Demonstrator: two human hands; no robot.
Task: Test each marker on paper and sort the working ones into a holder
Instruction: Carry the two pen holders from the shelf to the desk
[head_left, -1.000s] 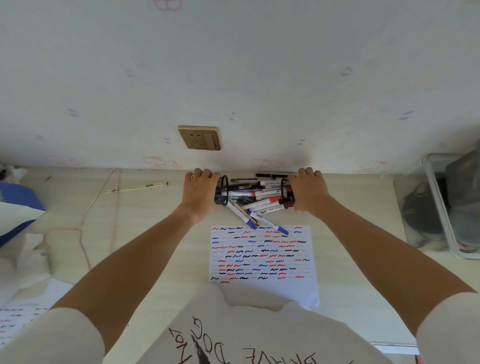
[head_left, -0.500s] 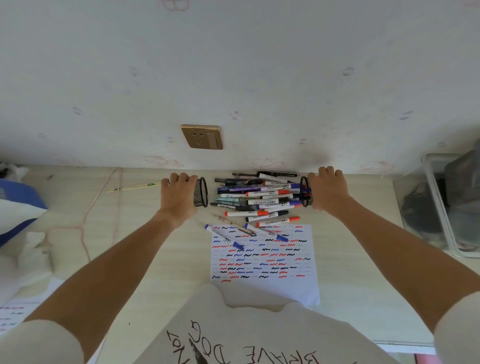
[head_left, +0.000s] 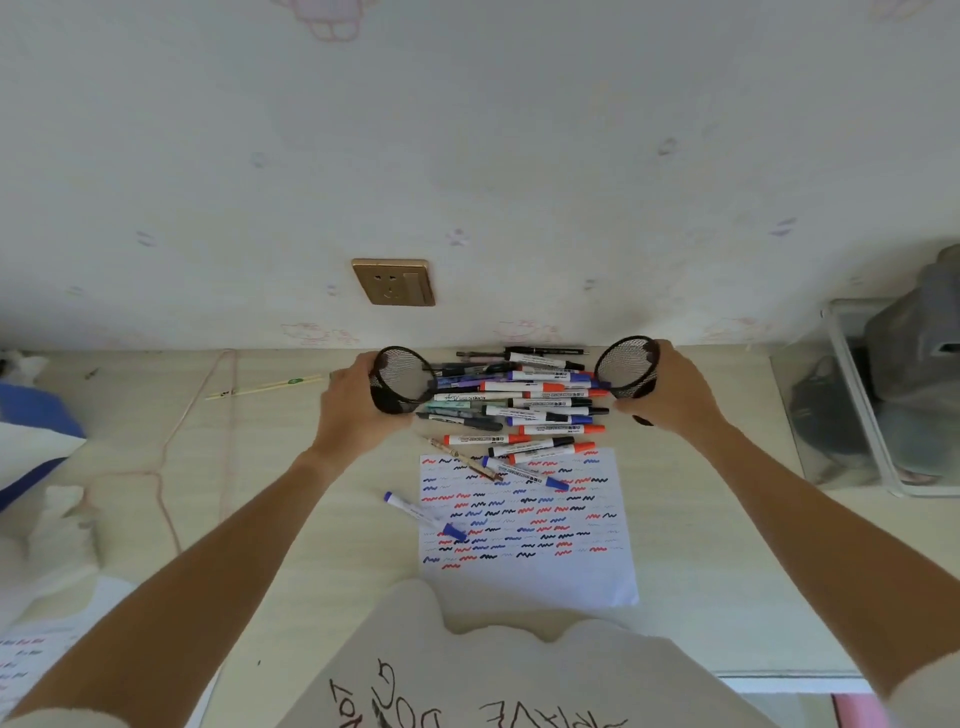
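Note:
Two black mesh holders are tipped on their sides with their mouths facing each other. My left hand (head_left: 349, 410) grips the left holder (head_left: 397, 378); my right hand (head_left: 670, 392) grips the right holder (head_left: 626, 370). Both holders look empty. Between them a pile of several markers (head_left: 524, 402) lies on the desk by the wall. A white paper (head_left: 524, 525) covered in red, blue and black squiggles lies in front of the pile. One blue-capped marker (head_left: 423, 515) lies at the paper's left edge, another (head_left: 524, 472) across its top.
A gold wall socket (head_left: 394, 281) sits above the desk. A thin stick (head_left: 265, 387) and a pink cord (head_left: 166, 457) lie to the left. A clear bin (head_left: 857, 415) with dark contents stands at the right; blue and white items at the far left.
Both hands pulled the holders apart, left and right, and tilted their mouths up toward me. The markers spilled out and now lie in a pile on the desk.

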